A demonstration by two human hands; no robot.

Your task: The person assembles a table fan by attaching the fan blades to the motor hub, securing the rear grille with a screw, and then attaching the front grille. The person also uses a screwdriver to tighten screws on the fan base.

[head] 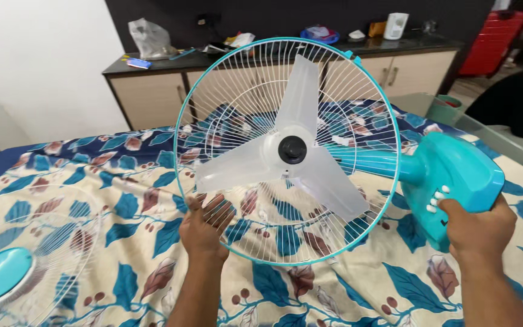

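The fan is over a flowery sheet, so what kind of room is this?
Probably a bedroom at home: the fan is held above a bed with a leaf-print sheet, a cluttered cabinet stands by the wall, and a red suitcase stands beyond it.

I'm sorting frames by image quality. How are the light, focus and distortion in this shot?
Head view: soft, even daylight, with no hard shadows on the floral bedsheet. The translucent three-blade fan in its white wire rear guard with teal rim is sharp, as are the left hand and the right hand on the teal plastic fan base. The wide lens bows the edges. Mild glare on the dark glossy countertop.
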